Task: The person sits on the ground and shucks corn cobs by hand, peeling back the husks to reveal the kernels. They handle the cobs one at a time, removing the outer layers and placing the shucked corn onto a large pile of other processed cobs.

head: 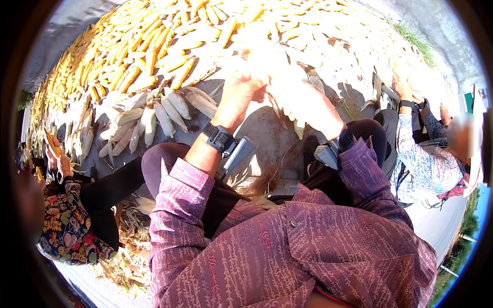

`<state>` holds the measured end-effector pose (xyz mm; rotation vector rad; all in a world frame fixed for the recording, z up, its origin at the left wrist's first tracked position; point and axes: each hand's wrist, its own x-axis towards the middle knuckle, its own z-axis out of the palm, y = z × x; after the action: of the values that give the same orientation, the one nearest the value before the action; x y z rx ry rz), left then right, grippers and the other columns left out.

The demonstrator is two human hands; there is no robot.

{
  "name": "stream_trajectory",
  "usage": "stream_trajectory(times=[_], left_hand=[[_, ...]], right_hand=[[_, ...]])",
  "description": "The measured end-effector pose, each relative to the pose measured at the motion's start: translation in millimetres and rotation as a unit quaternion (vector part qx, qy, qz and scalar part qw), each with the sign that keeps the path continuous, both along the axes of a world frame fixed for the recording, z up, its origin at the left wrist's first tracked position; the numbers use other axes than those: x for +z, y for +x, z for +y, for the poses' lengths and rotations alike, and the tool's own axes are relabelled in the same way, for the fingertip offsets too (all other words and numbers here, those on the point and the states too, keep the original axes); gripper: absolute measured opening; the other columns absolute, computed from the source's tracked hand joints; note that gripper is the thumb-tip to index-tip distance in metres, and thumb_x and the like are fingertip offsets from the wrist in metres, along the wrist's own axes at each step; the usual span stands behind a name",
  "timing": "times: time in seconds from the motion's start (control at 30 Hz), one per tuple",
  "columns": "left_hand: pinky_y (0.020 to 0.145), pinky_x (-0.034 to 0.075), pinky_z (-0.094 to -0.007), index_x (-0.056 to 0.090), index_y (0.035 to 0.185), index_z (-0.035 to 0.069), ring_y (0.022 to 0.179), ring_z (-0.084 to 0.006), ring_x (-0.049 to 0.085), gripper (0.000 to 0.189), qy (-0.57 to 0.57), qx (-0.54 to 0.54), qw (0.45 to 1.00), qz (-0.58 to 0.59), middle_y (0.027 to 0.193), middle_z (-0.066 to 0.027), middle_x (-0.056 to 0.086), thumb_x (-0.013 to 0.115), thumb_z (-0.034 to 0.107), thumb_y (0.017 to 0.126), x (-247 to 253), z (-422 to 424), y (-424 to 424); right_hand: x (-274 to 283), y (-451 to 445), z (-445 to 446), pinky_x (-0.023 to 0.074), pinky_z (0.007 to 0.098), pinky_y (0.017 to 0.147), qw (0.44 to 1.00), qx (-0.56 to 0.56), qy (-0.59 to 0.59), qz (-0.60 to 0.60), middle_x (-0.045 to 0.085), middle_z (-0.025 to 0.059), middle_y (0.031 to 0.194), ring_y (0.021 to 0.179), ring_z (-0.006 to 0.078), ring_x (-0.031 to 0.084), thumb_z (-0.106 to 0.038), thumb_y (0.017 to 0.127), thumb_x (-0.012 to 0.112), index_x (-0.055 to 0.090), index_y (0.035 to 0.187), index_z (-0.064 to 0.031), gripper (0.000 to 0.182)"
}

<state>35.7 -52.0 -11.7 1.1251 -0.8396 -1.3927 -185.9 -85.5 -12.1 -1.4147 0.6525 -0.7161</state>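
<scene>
Both of my hands are raised over the ground in front of my knees, in strong glare. My left hand point(246, 86) has bent fingers at a pale piece of corn husk, its thumb towards the right. Close beside it on the right, my right hand point(308, 104) is bent around an ear of corn in its husk point(299, 129), whose tip shows below the fingers. The upper part of that ear and the right fingers are washed out by the light. Unhusked ears point(165, 115) lie in a bunch to the left of my left hand.
A large spread of husked yellow corn cobs point(154, 42) lies beyond my hands. One co-worker point(73, 227) sits at my left holding a cob, another point(427, 158) at my right. Loose dry husks point(127, 254) are heaped at the lower left. Corn silk point(267, 179) lies between my legs.
</scene>
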Motion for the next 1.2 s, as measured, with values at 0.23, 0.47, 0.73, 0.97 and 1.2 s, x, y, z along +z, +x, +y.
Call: stream_trajectory(times=[0.23,0.47,0.73,0.97,1.2], left_hand=[[0.064,0.051,-0.0254,0.067,0.099,0.005,0.071,-0.0118,0.063,0.011,0.011,-0.029,0.999,-0.011,0.091,-0.0063,0.07,0.063,0.015,0.097,-5.9,2.6,2.6],[0.07,0.051,-0.0272,0.064,0.11,0.007,0.077,-0.0141,0.064,0.022,0.026,-0.063,0.987,0.146,0.097,-0.0029,0.068,0.068,0.023,0.095,-10.3,4.9,-9.7],[0.077,0.048,-0.0285,0.067,0.104,0.009,0.086,-0.0105,0.062,0.015,-0.023,-0.03,0.985,0.168,0.097,0.0007,0.069,0.066,0.021,0.095,-13.8,5.2,-18.8],[0.063,0.05,-0.0254,0.067,0.098,0.007,0.069,-0.0105,0.062,0.011,-0.034,0.018,0.993,0.112,0.085,-0.0018,0.068,0.069,0.016,0.093,-18.8,11.4,-27.4],[0.059,0.051,-0.025,0.059,0.084,0.008,0.065,-0.011,0.062,0.014,-0.023,-0.003,0.999,0.044,0.08,-0.0053,0.067,0.067,0.01,0.094,-4.3,16.1,-24.6]], right_hand=[[1.6,-1.6,4.3,0.0517,0.0244,0.065,0.997,0.009,-0.067,0.027,0.067,0.0031,0.098,0.075,0.0094,0.061,-0.027,0.099,0.06,0.059,0.133,-0.0024,0.042],[-2.3,3.5,-2.2,0.0447,0.0197,0.051,0.98,-0.022,0.196,0.042,0.065,0.0014,0.085,0.063,0.0062,0.059,-0.029,0.097,0.064,0.06,0.12,-0.0035,0.035],[8.1,2.0,6.7,0.0476,0.0223,0.056,0.996,-0.037,0.022,0.082,0.066,0.0025,0.086,0.066,0.0083,0.06,-0.029,0.091,0.072,0.059,0.122,-0.0038,0.042],[12.0,7.4,25.0,0.0523,0.0362,0.086,0.934,-0.145,-0.27,0.186,0.068,0.0131,0.105,0.1,0.022,0.066,-0.027,0.091,0.07,0.057,0.129,-0.0019,0.047],[0.0,-2.2,12.1,0.0403,0.0176,0.049,0.989,-0.135,0.055,0.011,0.063,-0.0017,0.081,0.06,0.0027,0.055,-0.03,0.096,0.065,0.062,0.119,-0.0026,0.036]])
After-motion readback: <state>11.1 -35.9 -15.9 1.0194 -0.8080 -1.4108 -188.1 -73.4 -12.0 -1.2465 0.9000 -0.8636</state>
